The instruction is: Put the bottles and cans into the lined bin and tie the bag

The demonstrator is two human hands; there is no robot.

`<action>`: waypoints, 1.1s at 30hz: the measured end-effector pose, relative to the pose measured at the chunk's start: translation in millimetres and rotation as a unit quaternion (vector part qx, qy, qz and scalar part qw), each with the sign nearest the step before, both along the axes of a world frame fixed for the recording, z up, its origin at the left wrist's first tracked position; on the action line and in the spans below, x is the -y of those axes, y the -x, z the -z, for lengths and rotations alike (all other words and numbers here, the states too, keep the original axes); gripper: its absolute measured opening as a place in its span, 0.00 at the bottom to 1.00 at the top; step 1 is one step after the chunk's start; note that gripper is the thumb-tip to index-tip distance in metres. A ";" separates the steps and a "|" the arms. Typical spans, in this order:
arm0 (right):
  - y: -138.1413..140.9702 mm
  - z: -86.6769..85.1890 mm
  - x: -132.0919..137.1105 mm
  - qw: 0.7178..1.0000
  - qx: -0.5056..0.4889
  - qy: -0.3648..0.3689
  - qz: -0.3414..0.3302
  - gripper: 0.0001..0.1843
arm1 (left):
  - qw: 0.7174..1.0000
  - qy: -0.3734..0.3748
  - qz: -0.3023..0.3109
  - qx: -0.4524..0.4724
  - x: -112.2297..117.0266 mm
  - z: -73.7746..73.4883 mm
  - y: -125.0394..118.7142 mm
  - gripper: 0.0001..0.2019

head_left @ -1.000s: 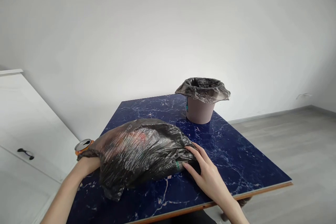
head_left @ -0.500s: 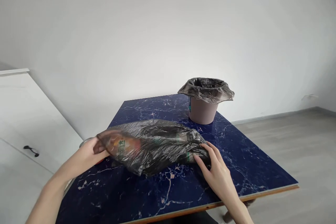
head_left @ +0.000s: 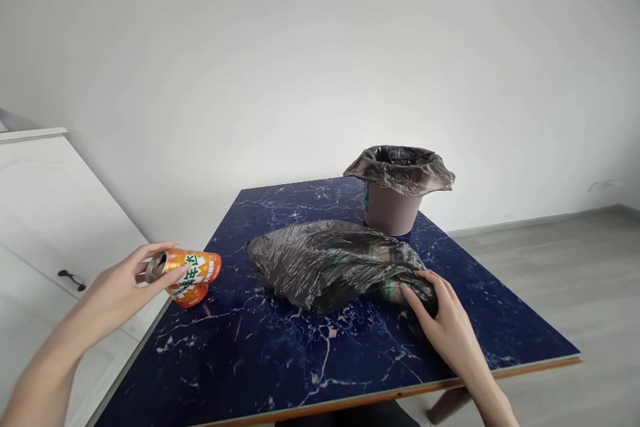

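My left hand (head_left: pixel 123 287) grips an orange drink can (head_left: pixel 193 273) by its top end, holding it sideways just above the left edge of the blue marbled table (head_left: pixel 320 360). A crumpled dark plastic bag (head_left: pixel 330 263) lies on the middle of the table, with something green-banded showing through it. My right hand (head_left: pixel 445 320) is closed on the bag's right end, pressing it to the tabletop. The can is clear of the bag, a short way to its left.
A small mauve bin (head_left: pixel 393 210) lined with a dark bag (head_left: pixel 400 167) stands at the far right of the table. A white cabinet with a black handle (head_left: pixel 70 278) is at the left. Grey floor lies to the right, a white wall behind.
My left hand has drawn the orange can out of the bag and off to the left. The bag has gone flatter and slid right under my right hand.
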State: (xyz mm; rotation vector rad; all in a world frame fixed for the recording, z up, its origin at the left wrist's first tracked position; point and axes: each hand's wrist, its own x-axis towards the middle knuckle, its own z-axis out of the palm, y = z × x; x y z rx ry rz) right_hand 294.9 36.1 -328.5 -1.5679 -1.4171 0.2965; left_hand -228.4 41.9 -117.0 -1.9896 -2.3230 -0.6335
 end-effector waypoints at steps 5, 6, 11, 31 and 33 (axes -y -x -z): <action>0.6 -1.9 2.0 1.000 -0.001 0.001 -0.002 0.28 | 0.998 0.051 0.034 -0.013 -7.3 4.7 -29.7 0.33; 0.9 -2.9 2.4 1.000 -0.001 0.002 -0.005 0.27 | 0.997 0.063 0.045 -0.011 -9.6 5.4 -36.5 0.33; 1.3 -6.9 4.3 1.000 -0.006 0.006 -0.010 0.27 | 0.995 0.043 0.080 -0.037 -23.7 8.5 -53.1 0.29; 0.8 -5.6 6.9 0.999 -0.009 0.010 -0.047 0.26 | 0.970 0.129 0.101 -0.181 -76.8 28.4 -33.1 0.41; -0.5 -4.3 5.8 0.998 -0.014 0.010 -0.056 0.26 | 0.972 0.095 0.118 -0.180 -72.6 29.2 -39.1 0.40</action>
